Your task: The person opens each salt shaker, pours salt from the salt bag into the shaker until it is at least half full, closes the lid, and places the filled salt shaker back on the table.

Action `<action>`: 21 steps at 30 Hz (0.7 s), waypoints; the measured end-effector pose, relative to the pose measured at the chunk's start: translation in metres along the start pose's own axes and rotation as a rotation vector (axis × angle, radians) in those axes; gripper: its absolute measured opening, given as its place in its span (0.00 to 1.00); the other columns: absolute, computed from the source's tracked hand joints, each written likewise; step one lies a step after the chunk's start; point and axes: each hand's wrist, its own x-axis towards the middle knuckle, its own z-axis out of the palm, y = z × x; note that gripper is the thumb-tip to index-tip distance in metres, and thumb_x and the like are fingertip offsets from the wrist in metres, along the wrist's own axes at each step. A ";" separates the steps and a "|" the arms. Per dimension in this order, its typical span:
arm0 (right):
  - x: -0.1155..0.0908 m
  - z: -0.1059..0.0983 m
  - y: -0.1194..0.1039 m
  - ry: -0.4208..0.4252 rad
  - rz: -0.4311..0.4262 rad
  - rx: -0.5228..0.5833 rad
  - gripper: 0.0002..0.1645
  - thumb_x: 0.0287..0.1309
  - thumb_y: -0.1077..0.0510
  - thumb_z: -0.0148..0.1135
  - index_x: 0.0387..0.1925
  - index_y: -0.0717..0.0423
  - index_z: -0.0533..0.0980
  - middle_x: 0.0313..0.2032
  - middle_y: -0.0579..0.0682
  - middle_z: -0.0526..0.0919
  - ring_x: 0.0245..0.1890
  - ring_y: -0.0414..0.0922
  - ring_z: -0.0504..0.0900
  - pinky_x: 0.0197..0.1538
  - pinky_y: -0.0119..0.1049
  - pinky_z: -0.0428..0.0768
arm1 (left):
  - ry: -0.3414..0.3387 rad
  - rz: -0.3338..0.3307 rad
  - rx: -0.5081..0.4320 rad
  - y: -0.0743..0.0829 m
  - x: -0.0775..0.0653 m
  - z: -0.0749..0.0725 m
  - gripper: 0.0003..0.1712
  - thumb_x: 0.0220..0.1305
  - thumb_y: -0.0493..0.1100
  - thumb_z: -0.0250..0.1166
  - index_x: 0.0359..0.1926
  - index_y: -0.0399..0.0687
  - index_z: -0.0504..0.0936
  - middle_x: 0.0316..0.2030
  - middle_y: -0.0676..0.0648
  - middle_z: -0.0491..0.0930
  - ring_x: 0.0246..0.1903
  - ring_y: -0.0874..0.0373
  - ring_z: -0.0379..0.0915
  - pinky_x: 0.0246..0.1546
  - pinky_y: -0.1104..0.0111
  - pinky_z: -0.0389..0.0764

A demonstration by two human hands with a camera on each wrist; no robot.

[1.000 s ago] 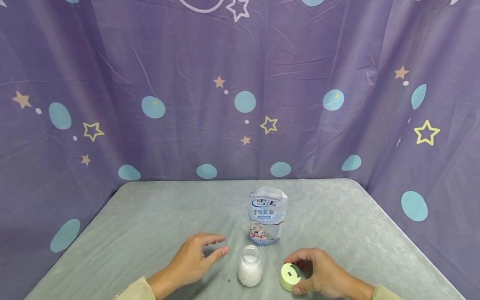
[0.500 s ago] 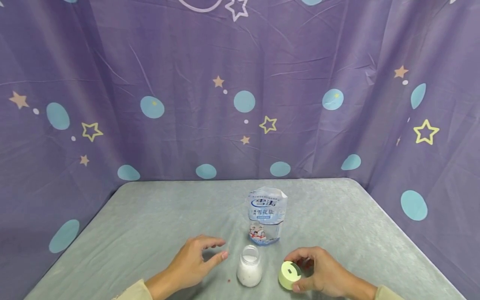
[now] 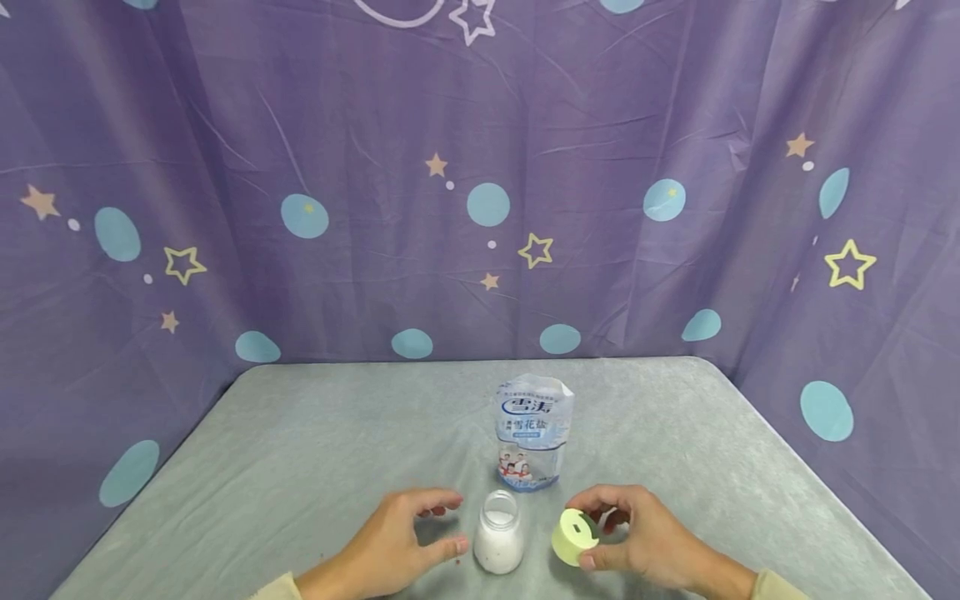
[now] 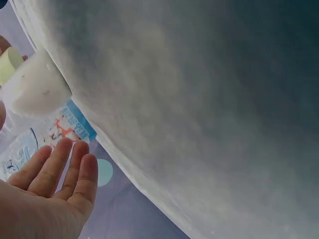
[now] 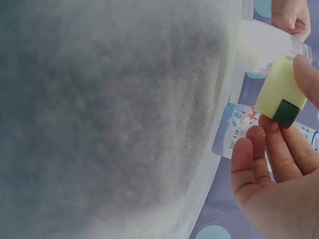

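Note:
A clear jar (image 3: pixel 499 537) with white salt in it stands upright and uncapped on the table. Just left of it, my left hand (image 3: pixel 405 537) hovers with thumb and fingers spread apart, holding nothing. On the jar's other side my right hand (image 3: pixel 641 537) pinches a pale yellow-green cap (image 3: pixel 572 540) between thumb and fingers, tilted and seemingly off the cloth. In the right wrist view a dark green patch shows on the side of the cap (image 5: pixel 281 92). Behind the jar stands a blue and white salt bag (image 3: pixel 534 433).
A grey-green cloth covers the table (image 3: pixel 360 417). The purple curtain (image 3: pixel 375 275) with stars and ovals hangs along the table's far edge and sides. A small red speck (image 3: pixel 457 562) lies left of the jar.
My left hand has moved right and slightly down, closer to the jar. My right hand has raised the cap, tilted it and shifted it a little left. Jar and bag stay put.

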 end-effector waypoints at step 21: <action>0.007 0.007 -0.008 0.109 -0.141 0.022 0.26 0.50 0.60 0.81 0.51 0.57 0.82 0.42 0.50 0.88 0.38 0.41 0.82 0.41 0.36 0.81 | -0.036 -0.019 -0.083 0.012 0.006 0.016 0.36 0.51 0.58 0.81 0.56 0.45 0.83 0.48 0.53 0.85 0.45 0.58 0.80 0.48 0.63 0.82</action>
